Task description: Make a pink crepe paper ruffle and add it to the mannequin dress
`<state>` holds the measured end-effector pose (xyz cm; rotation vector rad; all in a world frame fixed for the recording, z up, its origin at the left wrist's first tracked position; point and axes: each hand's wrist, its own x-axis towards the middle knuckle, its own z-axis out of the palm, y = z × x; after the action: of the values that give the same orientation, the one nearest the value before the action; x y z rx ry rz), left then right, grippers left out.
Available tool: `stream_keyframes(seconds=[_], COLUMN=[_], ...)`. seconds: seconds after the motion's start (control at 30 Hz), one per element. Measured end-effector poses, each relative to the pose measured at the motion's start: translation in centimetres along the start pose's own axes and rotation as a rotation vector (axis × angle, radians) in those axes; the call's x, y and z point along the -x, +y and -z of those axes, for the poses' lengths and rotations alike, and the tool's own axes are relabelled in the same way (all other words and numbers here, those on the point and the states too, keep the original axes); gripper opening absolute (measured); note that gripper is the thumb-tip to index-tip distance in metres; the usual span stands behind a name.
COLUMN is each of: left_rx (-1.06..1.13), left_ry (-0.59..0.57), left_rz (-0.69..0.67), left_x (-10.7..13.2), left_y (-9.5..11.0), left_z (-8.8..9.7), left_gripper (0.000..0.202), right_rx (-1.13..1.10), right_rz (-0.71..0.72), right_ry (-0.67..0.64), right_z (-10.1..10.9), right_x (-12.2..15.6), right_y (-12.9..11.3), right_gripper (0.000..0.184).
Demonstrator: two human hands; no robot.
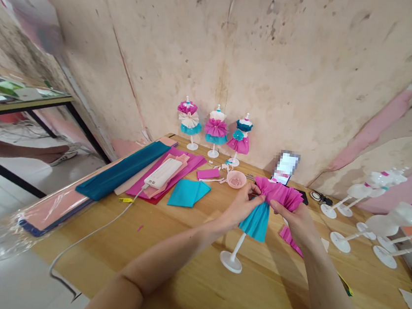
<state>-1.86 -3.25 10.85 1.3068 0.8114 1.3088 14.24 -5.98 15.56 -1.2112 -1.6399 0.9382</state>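
A small white dress-form stand [231, 260] rises from the table in front of me, wearing a pleated turquoise paper skirt [255, 223]. Gathered magenta crepe paper [282, 194] wraps the form's upper part and fans out to the right. My left hand [248, 203] pinches the left end of the magenta paper at the waist. On the other side, my right hand [293, 219] grips the same paper from below, thumb pointing inward. Both hands sit just above the turquoise skirt. The form's torso is mostly hidden by paper and fingers.
Behind stand three dressed forms [216, 128] by the wall. Several bare white forms [384, 224] lean at right. A lit phone [285, 167], a pink bowl [236, 180], turquoise paper pieces [188, 193], a white power bank [163, 172] with cable and crepe rolls [124, 172] lie around the table.
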Motion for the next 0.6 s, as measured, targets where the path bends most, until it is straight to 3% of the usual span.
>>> stream_keyframes(seconds=[0.2,0.6], left_rx=[-0.018,-0.059], left_ry=[0.022,0.005], left_rz=[-0.026,-0.112], left_x=[0.1,0.3], left_y=[0.4,0.9], left_z=[0.0,-0.1], left_gripper=[0.016,0.015], right_rx=[0.118,0.041], right_rz=[-0.052,-0.058], right_ry=[0.084,0.027], right_z=[0.9,0.4], right_x=[-0.1,0.1], right_y=[0.9,0.2], right_gripper=[0.031,0.039])
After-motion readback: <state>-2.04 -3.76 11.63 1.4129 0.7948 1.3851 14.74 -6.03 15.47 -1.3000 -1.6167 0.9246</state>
